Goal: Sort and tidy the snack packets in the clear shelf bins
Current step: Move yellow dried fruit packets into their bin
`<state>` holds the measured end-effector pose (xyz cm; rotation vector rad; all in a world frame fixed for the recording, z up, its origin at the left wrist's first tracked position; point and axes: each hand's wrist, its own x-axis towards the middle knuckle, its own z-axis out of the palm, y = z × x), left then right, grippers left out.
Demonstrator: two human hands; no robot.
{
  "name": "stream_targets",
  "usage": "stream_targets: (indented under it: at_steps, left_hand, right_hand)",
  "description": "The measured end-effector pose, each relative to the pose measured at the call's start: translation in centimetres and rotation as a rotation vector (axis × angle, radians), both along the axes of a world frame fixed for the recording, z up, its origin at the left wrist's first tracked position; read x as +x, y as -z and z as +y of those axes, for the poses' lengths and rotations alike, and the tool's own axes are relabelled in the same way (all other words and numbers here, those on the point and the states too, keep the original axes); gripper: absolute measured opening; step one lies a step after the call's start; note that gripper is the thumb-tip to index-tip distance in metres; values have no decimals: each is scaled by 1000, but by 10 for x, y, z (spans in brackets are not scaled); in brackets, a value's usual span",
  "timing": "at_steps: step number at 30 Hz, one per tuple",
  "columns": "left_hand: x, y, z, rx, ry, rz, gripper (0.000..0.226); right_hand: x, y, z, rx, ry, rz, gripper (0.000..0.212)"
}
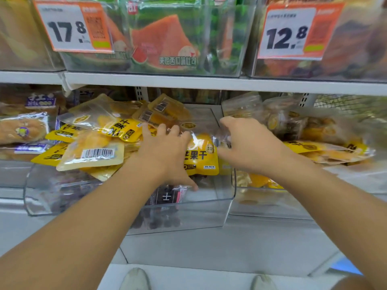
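1. Where the white upper shelf [209, 83] runs across above it, the middle clear bin [219, 197] sits with its curved front wall nearest the person; a gap of open air lies between the shelf edge and the heaped packets, and another clear bin [261, 208] stands just beside it on the right.
2. Both forearms reach forward and up into that gap. The left hand [165, 151] lies palm down on the heap, fingers spread, thumb hooked low at the bin's front. The right hand [249, 143] is over the divide between the two bins, fingers curled; whether they pinch a packet cannot be told.
3. An upright yellow mango packet [201, 158] stands between the hands, label facing the person, long axis vertical. Other yellow packets [92, 153] lie tilted and overlapping at the left.
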<state>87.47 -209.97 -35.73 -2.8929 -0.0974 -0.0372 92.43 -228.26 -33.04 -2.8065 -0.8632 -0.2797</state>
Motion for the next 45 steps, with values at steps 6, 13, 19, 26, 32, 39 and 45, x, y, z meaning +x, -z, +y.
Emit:
stream_targets:
  at_steps: [6,13,19,26,32,39,45]
  left_hand:
    - [11,8,-23,99,-56,-55,106]
    - [13,-24,-4,-224,8,-236,40]
    - [35,-18,-1,-144,-94,-261,41]
    - [40,-12,-1,-212,-96,-319,56]
    - [28,-12,16,-309,-88,-300,88]
    - [24,-8,17,-788,34,-501,88]
    - [22,-9,16,-920,142,-759,53]
  right_hand:
    - [9,0,-1,103,31,-42,27]
    - [15,0,-11,226,-11,-204,47]
    - [18,6,-11,413,-148,-369,36]
    - [7,3,10,535,-291,-646,23]
    - [5,-4,17,599,-406,-967,17]
    - [7,4,42,797,-553,-875,22]
    - [14,-4,22,752,-592,-649,11]
